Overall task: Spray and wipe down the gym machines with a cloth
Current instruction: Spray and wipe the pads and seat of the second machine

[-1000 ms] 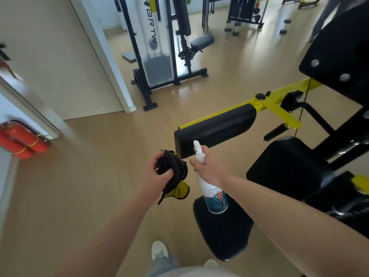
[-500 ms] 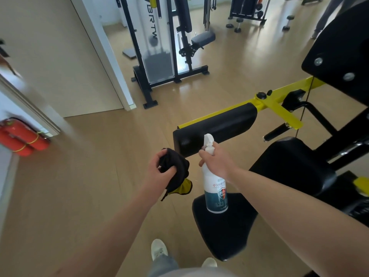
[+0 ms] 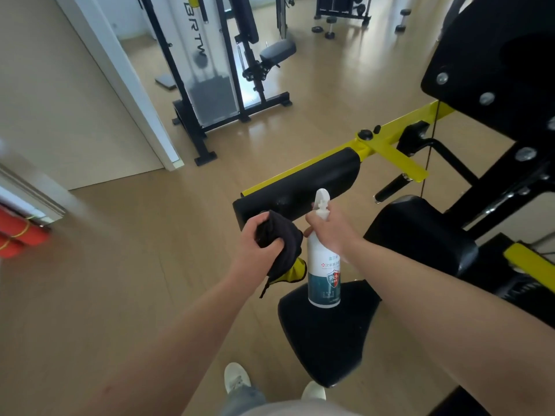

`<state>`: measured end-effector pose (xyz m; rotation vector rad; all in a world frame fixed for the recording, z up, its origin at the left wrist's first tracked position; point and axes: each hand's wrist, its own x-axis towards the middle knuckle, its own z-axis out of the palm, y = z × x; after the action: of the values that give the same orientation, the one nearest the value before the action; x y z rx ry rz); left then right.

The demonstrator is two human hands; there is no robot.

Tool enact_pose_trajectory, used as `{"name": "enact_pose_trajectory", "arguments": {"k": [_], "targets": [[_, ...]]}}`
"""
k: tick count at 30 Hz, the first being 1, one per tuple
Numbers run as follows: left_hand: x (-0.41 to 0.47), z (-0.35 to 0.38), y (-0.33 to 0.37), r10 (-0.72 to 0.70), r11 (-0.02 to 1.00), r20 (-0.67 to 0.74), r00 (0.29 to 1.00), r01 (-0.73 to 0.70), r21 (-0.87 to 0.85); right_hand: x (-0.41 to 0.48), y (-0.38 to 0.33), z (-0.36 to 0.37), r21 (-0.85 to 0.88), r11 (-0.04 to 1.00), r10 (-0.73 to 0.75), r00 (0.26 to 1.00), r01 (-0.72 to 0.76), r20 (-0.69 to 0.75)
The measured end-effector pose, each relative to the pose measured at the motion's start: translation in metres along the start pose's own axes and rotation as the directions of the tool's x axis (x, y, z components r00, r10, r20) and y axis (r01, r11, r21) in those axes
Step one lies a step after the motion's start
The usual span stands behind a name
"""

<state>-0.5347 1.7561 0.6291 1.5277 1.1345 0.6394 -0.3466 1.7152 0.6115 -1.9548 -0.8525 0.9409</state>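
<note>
Footwear: light shoes (image 3: pixel 237 381) at the lower edge of the view, standing on the wooden floor (image 3: pixel 120 295).
Seat pad: round black seat pad (image 3: pixel 324 340) just ahead of the shoes, directly below the bottle.
Left hand: left hand (image 3: pixel 255 247) closed tight, with fingers and thumb curled round the bunched cloth.
Cloth: black cloth (image 3: pixel 282 235) with a yellow edge hanging below the fist. It is held in the air just beside the bottle, in front of the near end of the long pad.
Right hand: right hand (image 3: pixel 332 232) wrapped round the neck of the spray bottle. Finger position on the trigger cannot be told.
Spray bottle: white spray bottle (image 3: pixel 324 274) with a teal lower label, held upright, nozzle facing the long pad.
Long pad: long black pad (image 3: pixel 300 187) mounted along the yellow bar (image 3: pixel 390 145), just beyond both hands.
Side cushion: black cushion (image 3: pixel 420 235) to the right of the right forearm.
Left edge: red cylinders (image 3: pixel 18 238), blurred.
Far floor: weight-stack machine (image 3: pixel 210 85) beside the white door frame (image 3: pixel 120 70), with dumbbells (image 3: pixel 329 28) beyond it.
</note>
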Motion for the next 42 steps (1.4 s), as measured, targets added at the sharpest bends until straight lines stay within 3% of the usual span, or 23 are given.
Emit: {"name": "enact_pose_trajectory", "arguments": {"k": [6, 18, 22, 25, 29, 33, 35, 39, 42], "targets": [[0.007, 0.011, -0.001, -0.042, 0.999, 0.017, 0.999, 0.042, 0.008, 0.017, 0.01, -0.013, 0.038, 0.997, 0.074, 0.992, -0.071, -0.101], [0.012, 0.037, 0.006, -0.078, 0.997, 0.026, 0.997, 0.078, 0.021, 0.049, 0.017, -0.03, 0.294, 0.932, 0.283, 0.931, -0.21, -0.232], [0.007, 0.036, 0.003, -0.088, 0.996, 0.016, 0.996, 0.088, -0.009, 0.045, 0.017, -0.026, 0.254, 0.935, 0.289, 0.947, -0.247, -0.142], [0.002, 0.029, -0.002, -0.096, 0.995, -0.002, 0.995, 0.096, -0.022, 0.029, 0.017, -0.013, 0.142, 0.976, 0.159, 0.986, -0.164, 0.043], [-0.008, 0.018, -0.007, -0.109, 0.994, -0.069, 0.992, 0.106, -0.035, 0.007, 0.018, 0.005, -0.103, 0.993, 0.082, 0.956, -0.055, 0.283], [-0.019, 0.007, -0.017, -0.162, 0.983, -0.114, 0.98, 0.15, -0.11, -0.008, 0.018, 0.02, -0.109, 0.994, 0.038, 0.951, -0.005, 0.308], [-0.025, 0.002, -0.02, -0.127, 0.99, -0.163, 0.978, 0.115, -0.084, -0.012, 0.015, 0.026, -0.059, 0.998, 0.009, 0.956, 0.009, 0.293], [-0.023, -0.011, -0.004, 0.1, 0.976, -0.29, 0.952, -0.037, 0.215, -0.017, 0.005, 0.032, 0.001, 0.999, -0.032, 0.954, 0.033, 0.297], [-0.008, -0.021, 0.01, 0.288, 0.913, -0.231, 0.929, -0.194, 0.359, -0.017, 0.0, 0.033, 0.034, 0.999, -0.05, 0.959, 0.042, 0.278]]}}
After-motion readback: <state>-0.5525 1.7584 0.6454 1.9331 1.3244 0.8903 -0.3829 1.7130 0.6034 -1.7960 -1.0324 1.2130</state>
